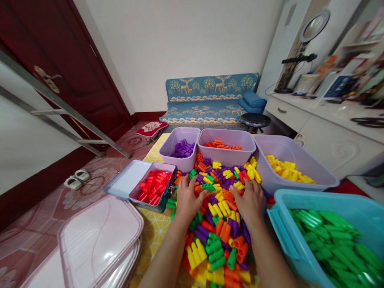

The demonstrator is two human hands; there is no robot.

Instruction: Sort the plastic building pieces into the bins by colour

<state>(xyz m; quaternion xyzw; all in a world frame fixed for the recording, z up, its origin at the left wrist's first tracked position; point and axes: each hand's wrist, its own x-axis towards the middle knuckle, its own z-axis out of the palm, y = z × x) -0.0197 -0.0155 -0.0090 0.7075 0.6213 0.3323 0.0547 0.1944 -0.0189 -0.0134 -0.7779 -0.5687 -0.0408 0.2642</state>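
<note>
A loose heap of plastic toy pieces (pixel 216 248) in red, yellow, green, purple and orange covers the middle of the table. Over its left part lies my left hand (pixel 189 200), fingers spread and pointing away from me. My right hand (pixel 250 200) rests on the right side of the heap, its fingers also apart. Both touch pieces, but neither grips one that I can see; the undersides of the palms are hidden. Between them are yellow, green, purple and orange pieces.
Around the heap stand a bin of purple pieces (pixel 192 162), one of orange (pixel 225 158), one of yellow (pixel 318 182), a turquoise bin of green (pixel 288 236) and a hinged box of red (pixel 132 196). Stacked lids (pixel 102 236) lie front left. A sofa (pixel 207 108) stands behind.
</note>
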